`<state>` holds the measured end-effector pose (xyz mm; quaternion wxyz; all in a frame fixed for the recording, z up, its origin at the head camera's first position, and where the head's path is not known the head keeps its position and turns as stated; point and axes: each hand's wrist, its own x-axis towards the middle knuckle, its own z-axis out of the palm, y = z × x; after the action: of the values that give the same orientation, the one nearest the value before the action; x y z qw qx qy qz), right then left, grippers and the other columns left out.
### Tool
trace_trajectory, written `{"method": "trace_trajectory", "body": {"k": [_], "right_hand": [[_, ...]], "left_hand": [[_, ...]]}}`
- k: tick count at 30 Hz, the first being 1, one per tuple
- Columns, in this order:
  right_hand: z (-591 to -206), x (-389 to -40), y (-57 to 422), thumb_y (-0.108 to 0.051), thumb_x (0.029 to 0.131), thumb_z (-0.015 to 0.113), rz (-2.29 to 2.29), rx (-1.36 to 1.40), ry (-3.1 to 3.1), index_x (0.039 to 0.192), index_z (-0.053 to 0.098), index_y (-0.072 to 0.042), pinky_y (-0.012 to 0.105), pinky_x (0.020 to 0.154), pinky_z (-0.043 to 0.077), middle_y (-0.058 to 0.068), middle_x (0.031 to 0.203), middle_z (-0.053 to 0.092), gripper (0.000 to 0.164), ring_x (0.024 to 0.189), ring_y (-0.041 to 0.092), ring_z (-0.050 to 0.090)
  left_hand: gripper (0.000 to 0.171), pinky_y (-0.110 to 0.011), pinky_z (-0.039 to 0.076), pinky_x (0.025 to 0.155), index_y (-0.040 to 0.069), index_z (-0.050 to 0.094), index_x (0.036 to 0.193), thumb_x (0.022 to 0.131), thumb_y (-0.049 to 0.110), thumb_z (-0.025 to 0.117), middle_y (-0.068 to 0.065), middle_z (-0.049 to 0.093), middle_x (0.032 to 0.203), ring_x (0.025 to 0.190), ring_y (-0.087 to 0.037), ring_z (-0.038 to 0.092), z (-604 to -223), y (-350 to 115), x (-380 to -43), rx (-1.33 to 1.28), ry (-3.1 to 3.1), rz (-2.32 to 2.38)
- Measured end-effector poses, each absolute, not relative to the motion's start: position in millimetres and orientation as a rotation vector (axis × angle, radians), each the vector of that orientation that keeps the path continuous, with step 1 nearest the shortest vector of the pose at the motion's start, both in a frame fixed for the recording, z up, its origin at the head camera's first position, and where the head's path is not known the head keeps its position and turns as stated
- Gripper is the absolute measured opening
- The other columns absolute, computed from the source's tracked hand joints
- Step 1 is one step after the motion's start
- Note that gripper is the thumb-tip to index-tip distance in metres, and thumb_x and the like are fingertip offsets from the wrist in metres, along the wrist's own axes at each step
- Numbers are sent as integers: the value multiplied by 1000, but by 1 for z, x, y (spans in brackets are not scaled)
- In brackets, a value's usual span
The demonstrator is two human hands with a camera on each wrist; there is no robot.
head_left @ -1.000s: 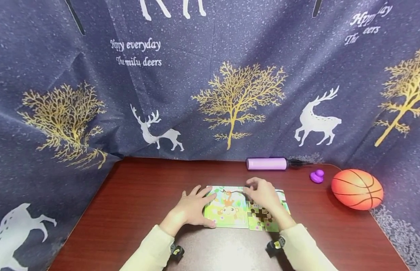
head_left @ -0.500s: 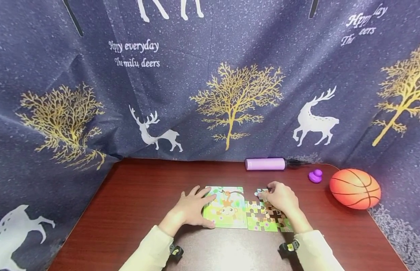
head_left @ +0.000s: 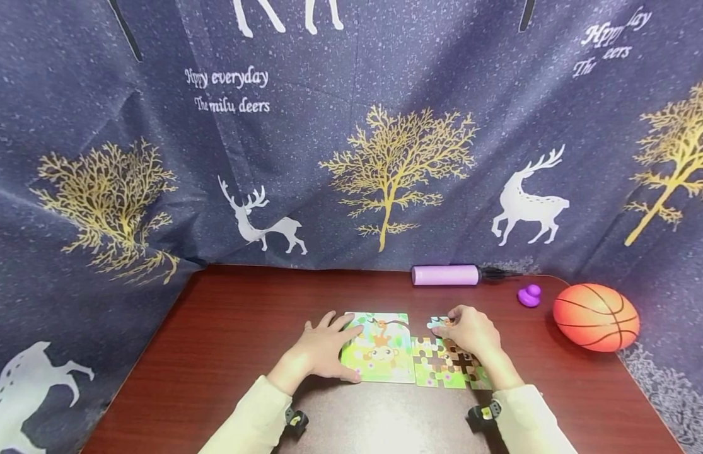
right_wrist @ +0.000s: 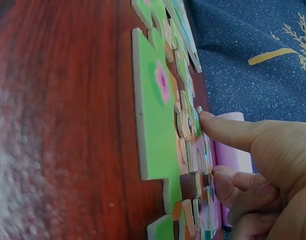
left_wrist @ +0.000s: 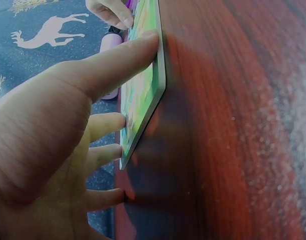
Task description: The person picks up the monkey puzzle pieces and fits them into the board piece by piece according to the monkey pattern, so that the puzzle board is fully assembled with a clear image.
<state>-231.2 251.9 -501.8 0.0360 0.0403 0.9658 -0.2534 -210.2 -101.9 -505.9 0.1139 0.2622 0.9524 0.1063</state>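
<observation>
A square picture board (head_left: 381,348) with a monkey on it lies on the table. My left hand (head_left: 323,350) is spread over its left side; in the left wrist view the thumb lies along the near edge of the board and the other fingers reach its left edge. Right of the board, several jigsaw pieces (head_left: 429,373) lie partly joined, with dark gaps between them. My right hand (head_left: 475,331) pinches a blue-and-white puzzle piece (head_left: 439,323) at the far side of this group. The right wrist view shows its thumb (right_wrist: 228,131) stretched and the other fingers curled beneath.
Behind the puzzle, a lilac pump (head_left: 446,275) with a black end lies by the cloth backdrop (head_left: 306,157). A purple rubber duck (head_left: 529,296) and an orange basketball (head_left: 596,317) stand to the right on the dark red table (head_left: 243,302).
My right hand has moved right from the board's upper right corner to the far side of the loose pieces, then stayed there. My left hand has kept its place on the board.
</observation>
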Motion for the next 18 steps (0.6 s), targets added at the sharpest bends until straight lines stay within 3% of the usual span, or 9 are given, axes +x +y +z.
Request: {"method": "trace_trajectory", "body": {"k": [9,18], "right_hand": [[-502,-230,251,-51,77,88,-768,113,2982,112,71,-5,49,63,51,0,88,70,61,78,24,65],[-502,-228,246,-50,76,90,-733,122,3045,113,68,-5,51,66,51,15,103,62,62,82,31,63]], "left_hand": [[102,-82,28,104,28,44,160,74,73,78,-2,31,168,152,-43,24,-505,-102,-209,777,2789,325],[103,-82,28,104,28,44,160,74,74,77,-2,31,168,152,-43,25,-506,-102,-211,782,2795,325]]}}
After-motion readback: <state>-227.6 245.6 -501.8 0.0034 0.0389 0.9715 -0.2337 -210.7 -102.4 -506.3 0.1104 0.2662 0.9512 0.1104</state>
